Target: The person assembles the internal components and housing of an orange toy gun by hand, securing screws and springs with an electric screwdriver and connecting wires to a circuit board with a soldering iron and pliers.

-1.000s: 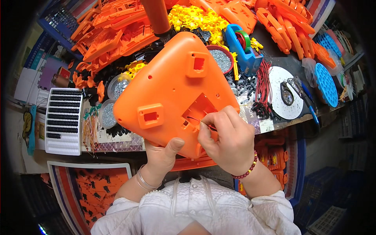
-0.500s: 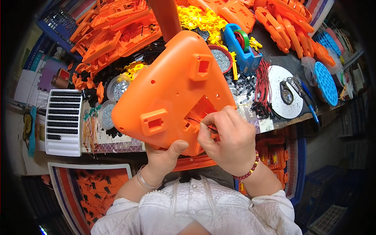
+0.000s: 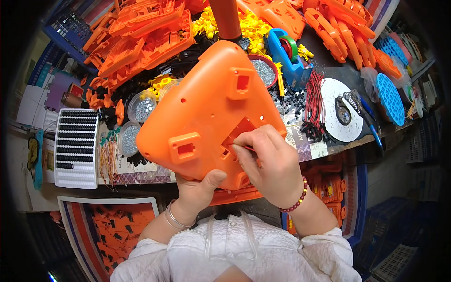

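Observation:
A large orange plastic housing (image 3: 206, 108), rounded and roughly triangular, is held tilted in front of me, its underside with square sockets and screw holes facing up. My left hand (image 3: 197, 190) grips its near left edge, thumb on top and fingers hidden beneath. My right hand (image 3: 270, 157) is closed in a pinch at the rectangular recess (image 3: 242, 127) near the housing's near right side. Whatever lies between those fingertips is hidden. Beyond the housing an orange tube (image 3: 225, 19) sticks up.
Orange shells (image 3: 141, 37) and yellow parts (image 3: 251, 28) are heaped at the back. A red bowl of screws (image 3: 265, 70), blue tape dispenser (image 3: 291, 58), red-black wires (image 3: 317, 98) and white disc (image 3: 340, 110) stand right. A ridged tray of black pieces (image 3: 76, 145) lies left.
My right hand has shifted slightly left over the recess, and the thin black wire seen at its fingertips is out of sight. The orange tube has swung right; the housing has shifted slightly.

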`<control>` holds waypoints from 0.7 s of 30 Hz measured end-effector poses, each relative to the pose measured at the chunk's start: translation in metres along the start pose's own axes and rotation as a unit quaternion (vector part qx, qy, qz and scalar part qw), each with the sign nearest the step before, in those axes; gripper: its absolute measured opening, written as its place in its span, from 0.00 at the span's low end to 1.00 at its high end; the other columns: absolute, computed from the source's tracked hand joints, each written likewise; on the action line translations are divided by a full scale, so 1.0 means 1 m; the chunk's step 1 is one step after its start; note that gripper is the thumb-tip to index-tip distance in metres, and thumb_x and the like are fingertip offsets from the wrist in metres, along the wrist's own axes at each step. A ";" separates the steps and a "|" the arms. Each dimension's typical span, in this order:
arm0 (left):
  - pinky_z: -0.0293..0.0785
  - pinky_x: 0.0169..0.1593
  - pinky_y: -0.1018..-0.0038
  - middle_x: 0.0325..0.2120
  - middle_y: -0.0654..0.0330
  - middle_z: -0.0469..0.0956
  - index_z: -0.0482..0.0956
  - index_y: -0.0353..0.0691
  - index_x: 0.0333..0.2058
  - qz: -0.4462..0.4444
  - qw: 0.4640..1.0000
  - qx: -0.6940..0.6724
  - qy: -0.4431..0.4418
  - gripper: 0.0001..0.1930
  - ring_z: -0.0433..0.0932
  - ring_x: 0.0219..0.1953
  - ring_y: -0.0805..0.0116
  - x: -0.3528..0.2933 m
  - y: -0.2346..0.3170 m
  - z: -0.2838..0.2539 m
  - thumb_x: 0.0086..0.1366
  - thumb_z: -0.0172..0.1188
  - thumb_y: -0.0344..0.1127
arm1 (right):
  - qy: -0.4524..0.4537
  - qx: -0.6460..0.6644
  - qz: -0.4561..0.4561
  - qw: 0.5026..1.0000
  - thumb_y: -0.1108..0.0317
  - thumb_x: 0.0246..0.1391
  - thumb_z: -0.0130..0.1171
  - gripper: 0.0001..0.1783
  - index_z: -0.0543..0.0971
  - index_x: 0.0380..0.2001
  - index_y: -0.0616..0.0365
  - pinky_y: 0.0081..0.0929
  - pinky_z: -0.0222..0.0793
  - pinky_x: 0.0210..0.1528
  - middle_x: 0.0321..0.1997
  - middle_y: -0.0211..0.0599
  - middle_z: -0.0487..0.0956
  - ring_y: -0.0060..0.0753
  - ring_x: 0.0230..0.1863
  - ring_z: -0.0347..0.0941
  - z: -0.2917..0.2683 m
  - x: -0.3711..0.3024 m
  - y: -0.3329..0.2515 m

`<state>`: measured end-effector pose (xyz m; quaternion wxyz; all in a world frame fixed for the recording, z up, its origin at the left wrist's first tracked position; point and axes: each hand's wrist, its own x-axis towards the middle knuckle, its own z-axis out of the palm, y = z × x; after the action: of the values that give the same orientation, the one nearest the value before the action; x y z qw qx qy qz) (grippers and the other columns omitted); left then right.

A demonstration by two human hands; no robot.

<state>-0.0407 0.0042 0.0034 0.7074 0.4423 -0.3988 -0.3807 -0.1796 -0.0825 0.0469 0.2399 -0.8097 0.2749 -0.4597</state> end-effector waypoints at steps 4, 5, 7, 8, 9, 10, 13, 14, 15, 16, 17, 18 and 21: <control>0.72 0.52 0.72 0.48 0.58 0.74 0.68 0.34 0.53 -0.017 1.000 -0.019 -0.004 0.29 0.74 0.48 0.70 -0.001 -0.004 -0.006 0.56 0.69 0.37 | -0.020 0.003 0.005 1.000 0.81 0.45 0.63 0.09 0.75 0.31 0.61 0.25 0.68 0.24 0.26 0.37 0.73 0.33 0.24 0.72 0.002 -0.004 0.001; 0.71 0.53 0.72 0.48 0.59 0.74 0.67 0.34 0.53 -0.009 1.000 -0.005 -0.007 0.28 0.74 0.48 0.70 -0.001 -0.004 -0.006 0.57 0.68 0.37 | -0.017 -0.005 0.006 1.000 0.81 0.45 0.63 0.09 0.75 0.31 0.61 0.25 0.68 0.24 0.26 0.37 0.73 0.33 0.24 0.72 0.002 -0.004 0.001; 0.71 0.53 0.72 0.48 0.59 0.74 0.67 0.34 0.53 -0.001 1.000 0.009 -0.011 0.28 0.74 0.48 0.70 -0.001 -0.004 -0.005 0.58 0.68 0.37 | -0.014 -0.013 0.007 1.000 0.81 0.45 0.62 0.09 0.75 0.31 0.61 0.25 0.68 0.24 0.26 0.37 0.73 0.33 0.24 0.72 0.003 -0.004 0.001; 0.71 0.53 0.72 0.48 0.59 0.74 0.67 0.34 0.53 -0.001 1.000 0.001 -0.011 0.28 0.74 0.48 0.70 -0.001 -0.005 -0.005 0.58 0.68 0.36 | -0.014 -0.022 0.006 1.000 0.81 0.45 0.62 0.09 0.75 0.31 0.61 0.25 0.68 0.24 0.26 0.37 0.73 0.34 0.24 0.72 0.005 -0.004 0.001; 0.71 0.53 0.73 0.48 0.59 0.73 0.67 0.34 0.53 -0.002 1.000 -0.008 -0.010 0.27 0.74 0.48 0.70 -0.001 -0.005 -0.005 0.58 0.67 0.36 | -0.014 -0.032 0.005 0.999 0.81 0.44 0.62 0.09 0.75 0.31 0.61 0.26 0.69 0.24 0.26 0.37 0.73 0.34 0.24 0.72 0.006 -0.004 0.002; 0.71 0.53 0.73 0.48 0.59 0.73 0.67 0.34 0.53 -0.001 1.000 -0.007 -0.011 0.27 0.74 0.48 0.70 -0.001 -0.006 -0.004 0.58 0.67 0.36 | -0.013 -0.031 0.005 0.999 0.81 0.44 0.62 0.09 0.75 0.31 0.61 0.26 0.69 0.24 0.26 0.37 0.73 0.34 0.24 0.72 0.006 -0.003 0.003; 0.71 0.53 0.73 0.48 0.58 0.73 0.67 0.34 0.53 -0.002 1.000 -0.018 0.001 0.26 0.74 0.48 0.70 0.001 -0.006 0.001 0.58 0.67 0.34 | -0.006 -0.022 -0.013 1.000 0.81 0.44 0.62 0.09 0.75 0.30 0.61 0.26 0.69 0.25 0.26 0.37 0.73 0.35 0.24 0.73 0.006 -0.002 0.007; 0.71 0.53 0.72 0.48 0.58 0.73 0.67 0.34 0.53 -0.004 1.000 -0.013 0.000 0.26 0.74 0.48 0.70 -0.001 -0.004 0.003 0.58 0.67 0.34 | 0.000 -0.014 -0.009 1.000 0.81 0.45 0.62 0.08 0.75 0.30 0.61 0.27 0.69 0.25 0.26 0.38 0.73 0.35 0.24 0.73 0.006 -0.003 0.007; 0.71 0.53 0.72 0.48 0.58 0.73 0.67 0.34 0.53 -0.006 1.000 -0.008 -0.001 0.26 0.73 0.48 0.70 -0.002 -0.004 0.005 0.58 0.67 0.33 | 0.007 -0.006 -0.006 1.000 0.81 0.45 0.62 0.08 0.75 0.30 0.61 0.27 0.69 0.25 0.26 0.38 0.74 0.36 0.25 0.73 0.005 -0.004 0.007; 0.71 0.53 0.72 0.48 0.58 0.73 0.67 0.34 0.53 -0.005 1.000 -0.007 -0.002 0.26 0.73 0.48 0.70 -0.004 -0.003 0.006 0.58 0.67 0.33 | 0.008 -0.005 -0.007 1.000 0.81 0.45 0.62 0.08 0.75 0.30 0.61 0.27 0.69 0.25 0.26 0.38 0.74 0.36 0.25 0.73 0.003 -0.005 0.007; 0.72 0.52 0.72 0.48 0.58 0.73 0.67 0.34 0.53 0.004 0.999 0.036 -0.017 0.26 0.74 0.48 0.70 -0.004 -0.002 0.003 0.59 0.66 0.34 | -0.003 -0.009 -0.007 1.000 0.81 0.45 0.62 0.08 0.75 0.30 0.61 0.27 0.69 0.25 0.26 0.38 0.74 0.37 0.25 0.73 0.002 -0.004 0.006; 0.72 0.52 0.72 0.48 0.57 0.73 0.68 0.34 0.52 0.014 0.996 0.079 -0.032 0.25 0.74 0.48 0.69 -0.005 0.000 0.001 0.59 0.66 0.34 | -0.015 -0.013 -0.008 1.000 0.81 0.45 0.62 0.08 0.75 0.30 0.62 0.27 0.69 0.26 0.26 0.39 0.74 0.38 0.26 0.73 0.001 -0.003 0.005; 0.73 0.50 0.72 0.45 0.56 0.74 0.69 0.33 0.52 0.089 0.947 0.279 -0.131 0.25 0.76 0.46 0.68 -0.005 0.014 0.002 0.59 0.66 0.37 | -0.045 0.070 0.034 0.996 0.77 0.46 0.61 0.06 0.75 0.30 0.61 0.31 0.70 0.29 0.27 0.40 0.73 0.42 0.27 0.73 -0.007 -0.005 0.004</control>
<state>-0.0422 0.0124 0.0162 0.5282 0.5313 -0.6157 -0.2441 -0.1886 -0.0831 0.0451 0.3236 -0.8007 0.2582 -0.4330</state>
